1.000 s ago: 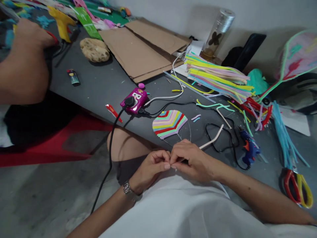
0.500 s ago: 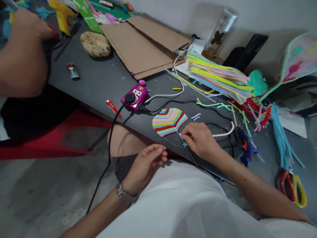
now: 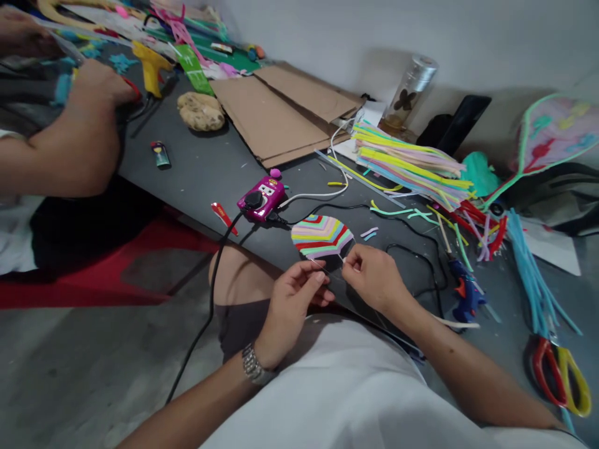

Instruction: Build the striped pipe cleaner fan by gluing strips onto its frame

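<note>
the striped panel [image 3: 322, 237] is set just beyond both hands, its lower edge beside the right hand [image 3: 378, 277], where a pale strip [image 3: 458, 323] is pinched; whether wire is gripped by the left hand [image 3: 291, 300] cannot be told

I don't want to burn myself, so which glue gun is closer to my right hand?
The blue glue gun with the orange trigger, beyond your right forearm; the yellow glue gun lies farther off, by another person's hand.

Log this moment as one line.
left hand: by striped piece, grip unclear; right hand: pinched near its edge; rest: blue glue gun, cardboard
</note>
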`<state>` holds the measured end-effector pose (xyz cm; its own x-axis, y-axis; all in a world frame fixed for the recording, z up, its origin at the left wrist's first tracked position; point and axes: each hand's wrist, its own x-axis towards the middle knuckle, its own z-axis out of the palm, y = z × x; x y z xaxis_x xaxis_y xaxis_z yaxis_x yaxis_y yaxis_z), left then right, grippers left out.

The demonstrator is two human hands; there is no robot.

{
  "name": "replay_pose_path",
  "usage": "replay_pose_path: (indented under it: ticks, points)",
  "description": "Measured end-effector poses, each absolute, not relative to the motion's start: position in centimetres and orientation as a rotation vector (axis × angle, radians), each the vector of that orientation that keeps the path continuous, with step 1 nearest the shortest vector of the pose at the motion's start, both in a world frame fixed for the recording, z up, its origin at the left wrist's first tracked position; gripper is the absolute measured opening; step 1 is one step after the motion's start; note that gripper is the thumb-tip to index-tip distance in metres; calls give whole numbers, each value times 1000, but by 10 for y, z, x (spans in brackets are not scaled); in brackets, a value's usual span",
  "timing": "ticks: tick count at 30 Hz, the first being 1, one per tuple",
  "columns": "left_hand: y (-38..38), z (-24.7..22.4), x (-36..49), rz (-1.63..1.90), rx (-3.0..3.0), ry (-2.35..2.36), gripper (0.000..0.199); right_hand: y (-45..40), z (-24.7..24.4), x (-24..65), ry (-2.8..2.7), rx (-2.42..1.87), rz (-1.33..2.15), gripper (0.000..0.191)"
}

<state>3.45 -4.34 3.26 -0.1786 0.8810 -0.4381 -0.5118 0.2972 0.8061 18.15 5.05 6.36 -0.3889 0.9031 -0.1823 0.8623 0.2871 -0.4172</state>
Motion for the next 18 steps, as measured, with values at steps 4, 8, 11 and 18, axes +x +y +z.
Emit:
replay_pose_path:
  ticks: [4, 8, 11, 18]
  points:
    - [-26, 39, 33, 1412, 487, 1260, 38, 45, 67, 185, -2269, -1598, 795, 14]
    - [-15, 43, 29, 1378, 286, 1174, 39, 42, 63, 178, -2222, -1560, 866, 13]
    - [-10, 45, 21, 1347, 215, 1156, 31, 41, 59, 174, -2259, -1488, 886, 14]
    - [8, 43, -2, 1231, 216, 1227, 21, 62, 61, 180, -2271, -1250, 927, 11]
